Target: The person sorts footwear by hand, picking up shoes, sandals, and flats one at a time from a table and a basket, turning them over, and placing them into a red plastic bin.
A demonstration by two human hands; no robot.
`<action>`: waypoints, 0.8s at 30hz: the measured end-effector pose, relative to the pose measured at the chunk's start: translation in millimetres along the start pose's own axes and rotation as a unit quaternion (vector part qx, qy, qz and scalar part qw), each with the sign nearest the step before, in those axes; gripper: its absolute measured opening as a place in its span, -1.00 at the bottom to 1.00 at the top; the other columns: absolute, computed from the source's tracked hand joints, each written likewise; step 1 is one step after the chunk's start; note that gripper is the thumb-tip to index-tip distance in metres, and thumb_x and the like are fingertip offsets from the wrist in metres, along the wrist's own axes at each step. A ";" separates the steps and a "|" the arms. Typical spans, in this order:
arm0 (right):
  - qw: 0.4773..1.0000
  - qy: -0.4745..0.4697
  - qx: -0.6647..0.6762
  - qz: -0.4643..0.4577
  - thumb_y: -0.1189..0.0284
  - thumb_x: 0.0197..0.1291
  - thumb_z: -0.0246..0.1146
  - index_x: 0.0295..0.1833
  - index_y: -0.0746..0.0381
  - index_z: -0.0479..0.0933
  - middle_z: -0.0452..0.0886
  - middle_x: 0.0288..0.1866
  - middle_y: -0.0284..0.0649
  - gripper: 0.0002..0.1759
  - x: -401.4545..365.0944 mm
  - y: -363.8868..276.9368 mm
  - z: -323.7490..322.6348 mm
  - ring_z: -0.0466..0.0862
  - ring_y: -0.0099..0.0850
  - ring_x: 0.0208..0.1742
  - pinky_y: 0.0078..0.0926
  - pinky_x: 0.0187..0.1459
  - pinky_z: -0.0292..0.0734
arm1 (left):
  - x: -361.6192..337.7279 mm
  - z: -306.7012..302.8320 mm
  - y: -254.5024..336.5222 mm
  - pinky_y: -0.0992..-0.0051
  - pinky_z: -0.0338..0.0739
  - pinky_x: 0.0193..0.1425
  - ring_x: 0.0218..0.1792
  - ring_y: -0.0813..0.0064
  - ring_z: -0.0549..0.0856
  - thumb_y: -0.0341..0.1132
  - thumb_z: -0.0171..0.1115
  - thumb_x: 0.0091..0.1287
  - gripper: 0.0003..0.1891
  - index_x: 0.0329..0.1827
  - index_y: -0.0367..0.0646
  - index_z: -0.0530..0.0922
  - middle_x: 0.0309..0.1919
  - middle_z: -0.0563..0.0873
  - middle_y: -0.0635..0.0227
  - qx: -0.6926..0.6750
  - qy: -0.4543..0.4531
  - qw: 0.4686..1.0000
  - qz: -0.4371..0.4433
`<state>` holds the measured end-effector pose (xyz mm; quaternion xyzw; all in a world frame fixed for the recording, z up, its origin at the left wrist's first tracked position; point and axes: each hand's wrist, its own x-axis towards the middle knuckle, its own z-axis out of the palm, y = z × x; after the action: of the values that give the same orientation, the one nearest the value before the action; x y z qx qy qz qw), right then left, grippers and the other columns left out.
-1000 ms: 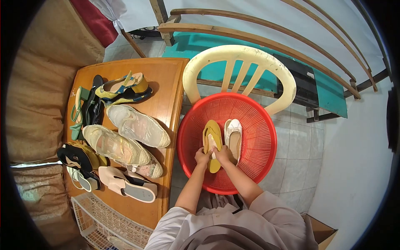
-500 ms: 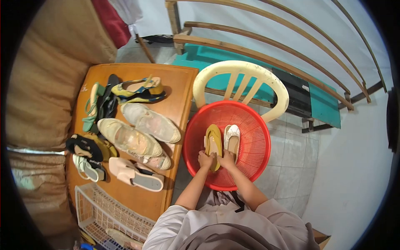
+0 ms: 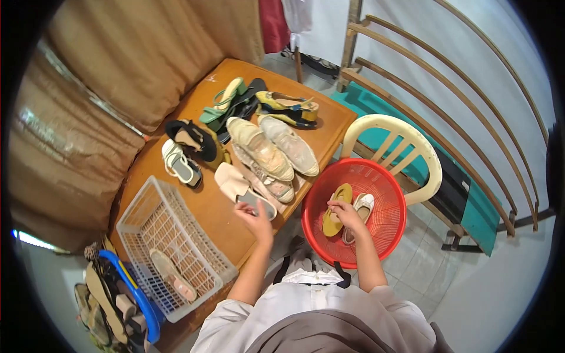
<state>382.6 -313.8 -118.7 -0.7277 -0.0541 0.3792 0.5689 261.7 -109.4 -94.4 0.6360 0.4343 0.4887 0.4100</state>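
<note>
1. Left hand [image 3: 256,223]: we are holding it with fingers apart beside the pale slippers [image 3: 233,181], near the edge of the desk [image 3: 206,206]; contact, we cannot tell.
2. Right hand [image 3: 347,213]: we are having it above the yellow sandals [image 3: 331,222], fingers bent; whether it is gripping one, we cannot tell.
3. Yellow sandals: we are seeing them lying inside the red basket [image 3: 385,200], beside white shoes [image 3: 364,205].
4. Red basket: we are finding it before the cream chair's back [image 3: 376,123].
5. Desk: we are listing more footwear [image 3: 259,150] and a white crate [image 3: 203,250].
</note>
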 end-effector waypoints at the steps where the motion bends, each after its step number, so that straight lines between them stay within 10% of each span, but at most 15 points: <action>1: 0.999 -0.012 -0.016 -0.026 0.48 0.21 0.04 0.03 0.30 0.47 0.55 -0.11 -0.27 -0.71 0.2 -7.6 4.7 0.52 -0.53 -0.09 -0.64 -0.08 0.37 | 11.9 -2.2 -14.9 0.46 0.33 -0.25 -0.31 0.54 0.44 -0.12 0.20 0.20 -0.67 -0.21 -0.20 0.38 -0.34 0.49 0.35 -0.004 0.031 0.992 -0.119; 3: 0.997 -0.053 -0.032 -0.055 0.46 0.21 0.04 0.04 0.31 0.45 0.55 -0.05 -0.22 -0.70 1.4 -20.7 12.5 0.51 -0.47 0.04 -0.58 0.03 0.36 | 32.9 -8.6 -33.0 0.37 0.33 -0.18 -0.26 0.49 0.46 -0.01 0.27 0.12 -0.56 -0.19 -0.19 0.40 -0.30 0.49 0.35 -0.020 0.087 0.933 -0.349; 6: 0.989 -0.076 -0.067 -0.110 0.42 0.20 0.08 0.00 0.28 0.48 0.56 -0.22 -0.29 -0.72 -2.6 -35.5 30.7 0.51 -0.53 -0.17 -0.58 -0.12 0.39 | 47.9 -25.9 -39.9 0.23 0.33 -0.10 -0.19 0.40 0.51 0.10 0.32 0.02 -0.44 -0.11 -0.15 0.43 -0.25 0.54 0.32 -0.113 -0.183 0.843 -0.493; 12: 0.974 -0.150 -0.147 -0.091 0.35 0.20 0.11 0.05 0.30 0.45 0.57 -0.11 -0.25 -0.65 -14.1 -55.6 64.9 0.51 -0.50 -0.01 -0.56 0.04 0.36 | 45.9 -14.6 -42.4 0.42 0.48 -0.34 -0.28 0.49 0.60 -0.05 0.21 0.20 -0.60 -0.09 -0.17 0.46 -0.25 0.61 0.34 -0.074 -0.199 0.863 -0.459; 24: 0.980 -0.145 -0.082 -0.106 0.24 0.18 0.18 0.19 0.33 0.28 0.50 0.02 -0.08 -0.45 -10.4 -40.3 133.9 0.49 -0.41 0.05 -0.50 0.08 0.34 | -14.2 -53.3 -33.8 0.54 0.49 -0.13 -0.23 0.55 0.59 -0.27 0.02 0.35 -0.76 -0.06 -0.25 0.47 -0.25 0.62 0.33 -0.247 -0.303 0.849 -0.357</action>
<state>307.3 -199.8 -87.2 -0.6991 -0.2440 0.4126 0.5307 202.5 -108.1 -120.1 0.4318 0.3503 0.1829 0.8108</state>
